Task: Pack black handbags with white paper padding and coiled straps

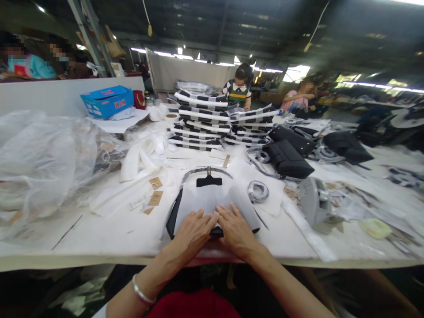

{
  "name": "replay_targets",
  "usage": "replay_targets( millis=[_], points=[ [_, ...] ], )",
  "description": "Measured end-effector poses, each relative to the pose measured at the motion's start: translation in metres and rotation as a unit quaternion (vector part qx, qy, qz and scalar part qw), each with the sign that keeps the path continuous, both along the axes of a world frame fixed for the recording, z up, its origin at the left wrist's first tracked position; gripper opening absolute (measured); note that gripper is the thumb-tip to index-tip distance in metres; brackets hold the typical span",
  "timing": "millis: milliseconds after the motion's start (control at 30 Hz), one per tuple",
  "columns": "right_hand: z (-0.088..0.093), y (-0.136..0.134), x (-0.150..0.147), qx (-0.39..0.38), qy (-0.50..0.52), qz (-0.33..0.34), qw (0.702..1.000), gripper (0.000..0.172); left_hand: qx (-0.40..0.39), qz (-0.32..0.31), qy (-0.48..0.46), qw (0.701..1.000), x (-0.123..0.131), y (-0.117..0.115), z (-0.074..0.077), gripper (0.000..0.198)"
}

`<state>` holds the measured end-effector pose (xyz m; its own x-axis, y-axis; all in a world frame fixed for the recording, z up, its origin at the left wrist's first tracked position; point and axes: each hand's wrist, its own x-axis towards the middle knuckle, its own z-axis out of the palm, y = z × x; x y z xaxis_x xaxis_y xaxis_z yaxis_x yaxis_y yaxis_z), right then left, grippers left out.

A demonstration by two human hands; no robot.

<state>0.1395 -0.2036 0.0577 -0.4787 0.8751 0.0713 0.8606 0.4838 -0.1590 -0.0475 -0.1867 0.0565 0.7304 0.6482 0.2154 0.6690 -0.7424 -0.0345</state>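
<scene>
In front of me a black handbag [172,215] lies flat, mostly covered by a white sheet [195,198]. Above the sheet show its black closure tab [209,181] and a wrapped handle that arches away from me. My left hand [196,227] rests flat on the sheet near its close edge, fingers stretched out. Beside it, my right hand [236,227] presses on the sheet too, its fingers extended and the two hands meeting at the middle. A coiled strap in clear wrapping [258,191] lies just right of the bag.
Stacks of wrapped black-and-white bags [202,115] stand at the back. Finished-looking black bags [287,159] lie back right, near a grey tape dispenser [313,201]. Clear plastic [49,163] piles up left, below a blue box [107,102]. Brown tags [155,198] are scattered on the table. Other people sit beyond.
</scene>
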Motion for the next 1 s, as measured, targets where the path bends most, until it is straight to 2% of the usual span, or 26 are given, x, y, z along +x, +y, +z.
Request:
replay_targets(
  millis=[100,200,333,433,533,600,667,767,867,1000],
  points=[
    [0.002,0.002,-0.006,-0.024,-0.041,0.020,0.999,0.057,0.013,-0.004,0.021,1.000,-0.006,0.000,0.000,0.044],
    [-0.004,0.002,-0.017,-0.016,-0.079,-0.006,0.997,0.049,0.041,-0.007,0.025,0.999,-0.005,0.001,-0.007,0.035],
    [-0.010,-0.001,-0.022,-0.019,-0.076,-0.021,0.997,0.055,0.051,-0.014,0.009,0.999,-0.002,0.003,-0.027,0.045],
    [0.007,-0.001,-0.013,-0.067,-0.044,0.010,0.997,0.073,0.040,-0.018,-0.007,0.999,-0.005,0.002,-0.042,0.054],
    [0.036,0.004,0.000,-0.118,-0.043,0.034,0.991,0.073,0.039,-0.007,-0.029,0.999,-0.007,-0.001,-0.049,0.057],
    [0.048,0.009,0.009,-0.086,-0.067,0.019,0.994,0.076,0.044,0.005,-0.040,0.998,-0.006,-0.004,-0.048,0.057],
    [0.047,0.012,0.016,-0.036,-0.085,-0.003,0.996,0.082,0.044,0.023,-0.039,0.998,-0.003,-0.008,-0.043,0.056],
    [0.030,0.013,0.024,-0.022,-0.076,0.001,0.997,0.081,0.032,0.050,-0.012,0.998,0.001,-0.014,-0.032,0.055],
    [0.012,0.010,0.030,-0.021,-0.065,0.012,0.998,0.080,0.026,0.050,0.016,0.998,0.005,-0.017,-0.021,0.053],
    [0.007,0.008,0.032,-0.033,-0.058,0.019,0.998,0.078,0.020,0.074,0.032,0.997,0.008,-0.018,-0.013,0.048]
  ],
)
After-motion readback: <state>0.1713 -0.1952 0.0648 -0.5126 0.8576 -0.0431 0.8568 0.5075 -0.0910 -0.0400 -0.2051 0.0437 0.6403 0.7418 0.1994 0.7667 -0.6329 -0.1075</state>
